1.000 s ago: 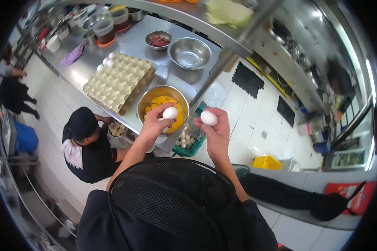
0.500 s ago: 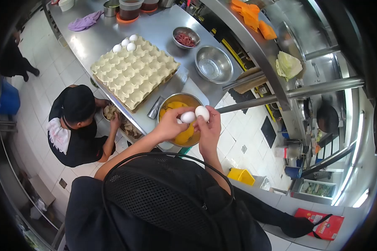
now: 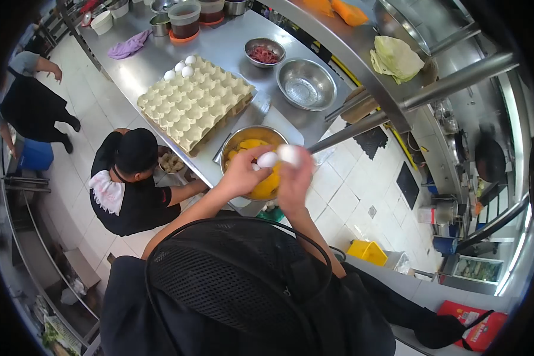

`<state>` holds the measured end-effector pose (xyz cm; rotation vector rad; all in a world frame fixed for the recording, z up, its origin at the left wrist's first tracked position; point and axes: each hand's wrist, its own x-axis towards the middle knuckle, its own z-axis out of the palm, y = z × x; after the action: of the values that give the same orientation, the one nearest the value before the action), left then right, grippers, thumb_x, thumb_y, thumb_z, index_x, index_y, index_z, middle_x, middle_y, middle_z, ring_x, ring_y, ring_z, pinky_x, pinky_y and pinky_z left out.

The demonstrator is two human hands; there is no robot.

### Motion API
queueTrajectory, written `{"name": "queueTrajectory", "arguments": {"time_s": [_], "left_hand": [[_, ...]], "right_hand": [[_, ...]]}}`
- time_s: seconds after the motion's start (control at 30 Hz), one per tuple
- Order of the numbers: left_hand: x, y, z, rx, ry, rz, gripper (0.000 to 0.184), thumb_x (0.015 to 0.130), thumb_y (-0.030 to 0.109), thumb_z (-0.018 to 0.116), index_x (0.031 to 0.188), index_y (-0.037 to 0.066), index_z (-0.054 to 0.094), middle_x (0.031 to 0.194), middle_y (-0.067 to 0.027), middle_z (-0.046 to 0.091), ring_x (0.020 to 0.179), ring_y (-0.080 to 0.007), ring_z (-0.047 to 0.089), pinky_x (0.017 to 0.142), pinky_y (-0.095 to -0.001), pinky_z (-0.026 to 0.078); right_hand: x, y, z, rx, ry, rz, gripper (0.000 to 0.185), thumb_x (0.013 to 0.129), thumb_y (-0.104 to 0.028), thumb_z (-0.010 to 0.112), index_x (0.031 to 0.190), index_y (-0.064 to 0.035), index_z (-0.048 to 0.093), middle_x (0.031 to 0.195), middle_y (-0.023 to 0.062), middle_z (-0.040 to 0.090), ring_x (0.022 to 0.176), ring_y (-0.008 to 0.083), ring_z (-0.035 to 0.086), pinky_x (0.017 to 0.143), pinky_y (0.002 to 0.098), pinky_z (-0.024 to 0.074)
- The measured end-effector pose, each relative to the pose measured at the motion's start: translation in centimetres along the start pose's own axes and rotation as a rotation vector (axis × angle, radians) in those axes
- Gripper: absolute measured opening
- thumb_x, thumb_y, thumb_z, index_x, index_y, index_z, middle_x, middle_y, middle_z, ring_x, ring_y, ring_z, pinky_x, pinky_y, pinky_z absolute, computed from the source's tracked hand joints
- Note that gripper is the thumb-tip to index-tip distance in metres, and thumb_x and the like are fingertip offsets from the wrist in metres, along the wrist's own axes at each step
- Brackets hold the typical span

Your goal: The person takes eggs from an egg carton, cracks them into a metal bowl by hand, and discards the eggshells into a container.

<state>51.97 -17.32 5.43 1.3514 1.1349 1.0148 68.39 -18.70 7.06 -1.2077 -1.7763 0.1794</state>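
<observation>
Eggs (image 3: 267,159) held over the bowl (image 3: 268,134)

The left hand (image 3: 242,173) has its fingers around one egg, another tucked below it. The right hand (image 3: 295,185) grips a third, blurred now, where half a second ago it sat sharp against its neighbour; whether they touch, I can't tell. So all three remain in hand, none let go.

Underneath, the bowl holds yellow yolks (image 3: 252,144). Beside it on the worktop (image 3: 226,48), a carton (image 3: 196,108) carries four eggs at its far corner. Beyond stand a small bowl (image 3: 264,42) of red strips (image 3: 266,56), a wider bowl (image 3: 307,84) and a tub (image 3: 185,25) of dark liquid.
</observation>
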Motion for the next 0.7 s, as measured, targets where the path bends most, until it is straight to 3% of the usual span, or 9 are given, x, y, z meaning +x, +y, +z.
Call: {"name": "queueTrajectory", "arguments": {"time_s": [0.03, 0.07, 0.13, 0.2, 0.27, 0.4, 0.53, 0.63, 0.7], "left_hand": [[0.2, 0.0, 0.1, 0.095, -0.005, 0.038, 0.052, 0.086, 0.004, 0.071, 0.137, 0.0, 0.06, 0.113, -0.0086, 0.069, 0.094, -0.013, 0.065, 0.079, -0.0278, 0.054], [0.2, 0.4, 0.0, 0.103, 0.006, 0.039, 0.052, 0.086, 0.004, 0.071, 0.137, 0.0, 0.06, 0.113, -0.0086, 0.069, 0.094, -0.013, 0.065, 0.079, -0.0278, 0.054], [-0.1, 1.2, -0.3, -0.021, -0.017, -0.179, 0.051, 0.086, 0.003, 0.072, 0.135, -0.001, 0.06, 0.111, -0.0089, 0.069, 0.092, -0.0125, 0.065, 0.078, -0.0274, 0.054], [0.0, -0.1, -0.5, -0.072, 0.059, -0.14, 0.051, 0.086, 0.003, 0.073, 0.135, -0.001, 0.06, 0.11, -0.0085, 0.068, 0.09, -0.0114, 0.064, 0.077, -0.0271, 0.054], [0.3, 0.0, -0.9, -0.118, 0.13, -0.086, 0.051, 0.085, 0.002, 0.073, 0.135, -0.001, 0.06, 0.11, -0.0082, 0.068, 0.088, -0.0103, 0.063, 0.076, -0.0269, 0.053], [-0.1, 2.6, -1.7, -0.319, 0.196, -0.098, 0.052, 0.084, 0.004, 0.076, 0.134, 0.002, 0.062, 0.112, -0.0061, 0.065, 0.092, -0.0134, 0.064, 0.083, -0.0264, 0.052], [0.0, 1.7, -1.8, -0.142, 0.119, 0.044, 0.051, 0.08, 0.005, 0.079, 0.13, 0.004, 0.066, 0.121, -0.0088, 0.062, 0.108, -0.0174, 0.061, 0.094, -0.0303, 0.049], [0.2, 0.2, -1.8, -0.084, 0.145, 0.112, 0.045, 0.078, 0.007, 0.079, 0.123, 0.006, 0.071, 0.125, -0.0124, 0.06, 0.115, -0.0215, 0.06, 0.097, -0.0332, 0.049], [0.3, -0.1, -1.4, -0.089, 0.159, 0.138, 0.04, 0.078, 0.01, 0.079, 0.118, 0.007, 0.073, 0.126, -0.0143, 0.059, 0.116, -0.0246, 0.06, 0.097, -0.0345, 0.05]], "right_hand": [[-0.5, 0.1, 1.7, 0.588, -0.154, 0.351, 0.037, 0.101, -0.012, 0.059, 0.134, -0.0004, 0.047, 0.119, 0.0122, 0.058, 0.085, 0.0137, 0.061, 0.076, 0.0293, 0.052], [-0.3, 0.3, 1.5, 0.6, -0.157, 0.344, 0.037, 0.101, -0.012, 0.059, 0.134, -0.0004, 0.047, 0.119, 0.0122, 0.058, 0.085, 0.0137, 0.061, 0.076, 0.0293, 0.052], [0.1, 0.7, 0.7, 0.869, -0.142, 0.688, 0.037, 0.102, -0.013, 0.059, 0.135, -0.001, 0.047, 0.113, 0.0101, 0.06, 0.077, 0.0136, 0.059, 0.073, 0.0317, 0.0513], [1.2, 0.6, 0.4, 0.94, -0.096, 0.725, 0.034, 0.106, -0.019, 0.054, 0.135, -0.0037, 0.047, 0.106, 0.0103, 0.063, 0.07, 0.0141, 0.057, 0.065, 0.0299, 0.0485], [2.3, 1.4, -0.2, 1.292, -0.231, 1.001, 0.032, 0.109, -0.029, 0.047, 0.131, -0.0066, 0.049, 0.1, 0.0123, 0.065, 0.069, 0.0128, 0.056, 0.058, 0.0257, 0.0439], [2.9, 1.4, 0.1, 1.111, -0.401, 1.069, 0.03, 0.11, -0.038, 0.044, 0.117, -0.0099, 0.052, 0.084, 0.0094, 0.066, 0.061, 0.0127, 0.057, 0.053, 0.0249, 0.0408], [3.3, 1.0, 0.3, 1.003, -0.564, 0.995, 0.032, 0.109, -0.042, 0.044, 0.113, -0.011, 0.053, 0.081, 0.0082, 0.065, 0.059, 0.0122, 0.058, 0.051, 0.0239, 0.0414], [3.1, 1.2, 0.0, 0.889, -0.619, 0.917, 0.031, 0.107, -0.037, 0.052, 0.118, -0.0081, 0.054, 0.08, 0.0068, 0.064, 0.061, 0.0112, 0.059, 0.054, 0.023, 0.0451], [2.6, 0.9, 0.0, 0.81, -0.539, 0.781, 0.031, 0.101, -0.02, 0.063, 0.126, -0.0031, 0.054, 0.083, 0.0065, 0.066, 0.064, 0.0116, 0.062, 0.06, 0.0239, 0.0513]]}}
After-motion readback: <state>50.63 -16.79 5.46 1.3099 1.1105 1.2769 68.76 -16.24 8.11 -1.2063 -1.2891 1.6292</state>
